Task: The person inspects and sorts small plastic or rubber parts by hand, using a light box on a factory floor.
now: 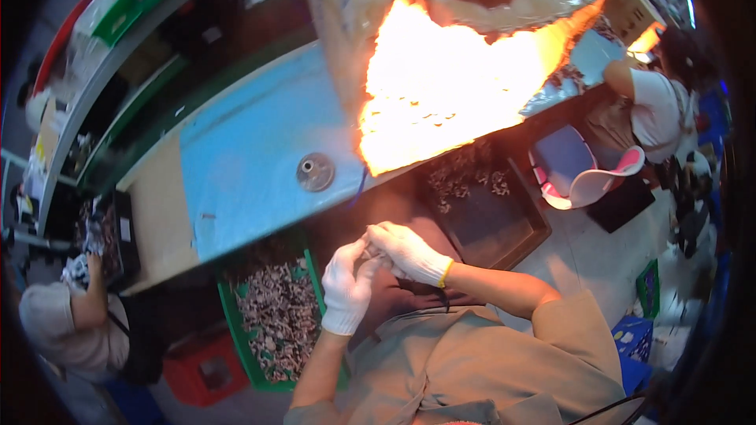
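Both my hands wear white knit gloves and meet in front of my body, close to the table's front edge. The fingers of my left hand are bent inward, pinched against those of my right hand. Whatever sits between the fingertips is hidden or too small to name. Left of my hands, a green crate holds many small brownish metal-looking pieces. On the other side, a dark tray carries a scattering of similar small pieces along its far part.
A glaring, washed-out orange-white patch covers the table's middle; its contents are unreadable. On the blue sheet stands a round metal disc. One person works at left, another at right beside a pink-and-white chair. A red stool stands lower left.
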The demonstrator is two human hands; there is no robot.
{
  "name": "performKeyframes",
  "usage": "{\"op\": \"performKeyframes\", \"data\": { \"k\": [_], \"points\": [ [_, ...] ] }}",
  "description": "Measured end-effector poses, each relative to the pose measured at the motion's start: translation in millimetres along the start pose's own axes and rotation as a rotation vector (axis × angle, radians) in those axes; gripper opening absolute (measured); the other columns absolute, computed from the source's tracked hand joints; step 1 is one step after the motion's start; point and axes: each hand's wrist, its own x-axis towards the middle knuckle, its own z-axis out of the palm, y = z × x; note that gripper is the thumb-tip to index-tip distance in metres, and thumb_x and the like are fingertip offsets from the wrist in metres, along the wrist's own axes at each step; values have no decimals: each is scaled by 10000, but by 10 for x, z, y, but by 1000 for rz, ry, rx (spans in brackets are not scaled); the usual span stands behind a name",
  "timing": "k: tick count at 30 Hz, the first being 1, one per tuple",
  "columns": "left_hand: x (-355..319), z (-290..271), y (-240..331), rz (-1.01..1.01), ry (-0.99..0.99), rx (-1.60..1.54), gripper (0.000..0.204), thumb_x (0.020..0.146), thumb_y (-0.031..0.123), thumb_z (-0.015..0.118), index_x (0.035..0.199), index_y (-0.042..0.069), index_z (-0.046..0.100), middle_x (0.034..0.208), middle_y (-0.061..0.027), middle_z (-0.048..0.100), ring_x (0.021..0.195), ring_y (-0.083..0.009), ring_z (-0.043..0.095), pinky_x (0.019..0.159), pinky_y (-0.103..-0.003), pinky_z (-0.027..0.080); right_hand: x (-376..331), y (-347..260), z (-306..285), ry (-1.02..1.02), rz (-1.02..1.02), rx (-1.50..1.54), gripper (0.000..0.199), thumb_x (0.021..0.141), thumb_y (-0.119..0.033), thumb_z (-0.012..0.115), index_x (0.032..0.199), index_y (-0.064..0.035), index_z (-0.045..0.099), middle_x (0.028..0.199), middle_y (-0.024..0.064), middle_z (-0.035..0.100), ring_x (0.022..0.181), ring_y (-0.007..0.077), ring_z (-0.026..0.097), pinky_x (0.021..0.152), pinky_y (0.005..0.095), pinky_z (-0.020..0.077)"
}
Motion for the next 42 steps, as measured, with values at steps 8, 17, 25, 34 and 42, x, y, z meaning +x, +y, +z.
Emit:
{"op": "performKeyframes", "data": {
  "k": [8,17,25,34,42],
  "points": [
    [-162,-193,-105,-845,-259,-1080,460,1011,375,692,1227,-16,584,1091,-86,665,1040,-180,666,884,-338,562,-28,16,51,-36,-355,-919,485,1036,-434,530,1323,-45,553,1040,211,735,936,389,731,824,462,584],
    [-474,-824,-374,-768,221,-14,407,1007,163,648,1355,-25,550,1313,-179,638,1213,-288,612,1058,-389,467,148,-453,-275,-159,-454,-869,457,1023,-443,597,1301,-81,609,1160,195,711,1077,378,697,948,455,557],
    [-321,-1047,-409,-752,106,278,395,1026,175,608,1365,-26,595,1350,-212,642,1258,-337,612,1063,-419,485,963,-1859,-2080,578,-723,-1482,477,1022,-304,564,1483,-195,510,945,130,711,824,271,678,807,365,549],
    [697,-560,-210,-526,36,-63,323,1024,139,606,1293,-37,636,1257,-190,690,1163,-290,663,1005,-390,522,1640,-1790,-3165,277,-711,-1343,412,1073,-271,474,1448,-122,558,1440,164,593,1322,342,558,1138,425,424],
    [976,-560,-312,-474,162,-82,352,1041,152,598,1317,-67,606,1261,-211,678,1174,-285,655,1027,-385,514,1111,-2228,-2064,416,-391,-1485,476,1049,-365,540,1475,-153,540,1442,142,597,1323,327,556,1130,445,429]
  ]
}}
